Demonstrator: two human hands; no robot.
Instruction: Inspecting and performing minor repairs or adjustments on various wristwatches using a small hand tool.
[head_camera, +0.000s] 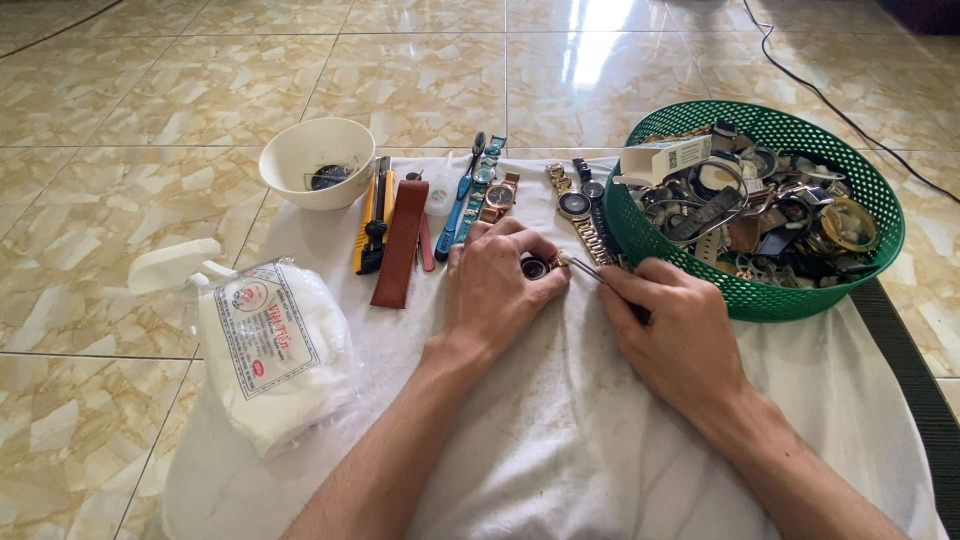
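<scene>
Your left hand (492, 290) fingers curl around a small round watch case (534, 267), pinning it to the white cloth (560, 440). Your right hand (672, 335) fingers pinch slim metal tweezers (583, 267), tip touching the case. Green mesh basket (655, 245) of watch parts crowds the right; bare wrinkled cloth lies open nearer you. Glossy marbled floor tiles (80, 260) surround.

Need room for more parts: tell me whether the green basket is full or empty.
Nearly full: the basket holds watches and straps heaped close to its rim.
</scene>
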